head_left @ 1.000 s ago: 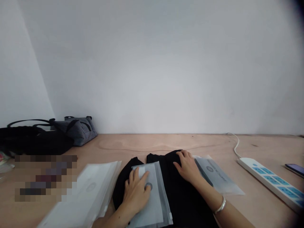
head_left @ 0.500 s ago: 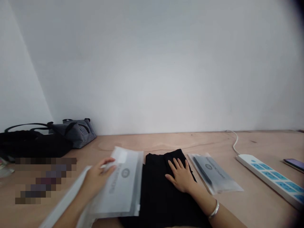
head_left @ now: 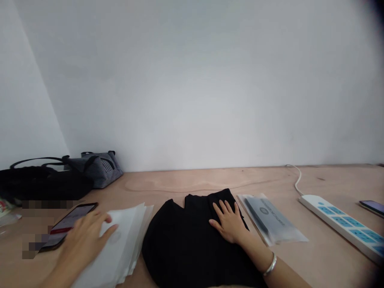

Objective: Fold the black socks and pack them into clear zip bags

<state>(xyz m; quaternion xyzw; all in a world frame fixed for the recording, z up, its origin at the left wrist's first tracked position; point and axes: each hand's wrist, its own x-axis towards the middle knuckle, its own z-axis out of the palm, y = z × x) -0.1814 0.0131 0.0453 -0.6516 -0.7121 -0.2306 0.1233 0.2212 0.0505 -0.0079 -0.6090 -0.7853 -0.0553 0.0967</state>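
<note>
Black folded cloth lies on the table in front of me, its left part rounded and its top edge notched. My right hand rests on its upper right part with the fingers spread, a silver bangle on the wrist. Over a stack of frosted plastic bags on the left is my left hand, thumb and fingers apart, with nothing seen between them. Right of the cloth lies another frosted bag with grey print and a dark strip inside.
A phone lies beyond my left hand, partly pixelated. Farther back are a black bag and a striped bag. On the right sit a white power strip with its cable and a second phone. A wall stands behind the wooden table.
My left hand has let go of the printed bag and moved left; the bags now lie flat as a stack. More of the cloth's left part shows. My right hand has stayed put.
</note>
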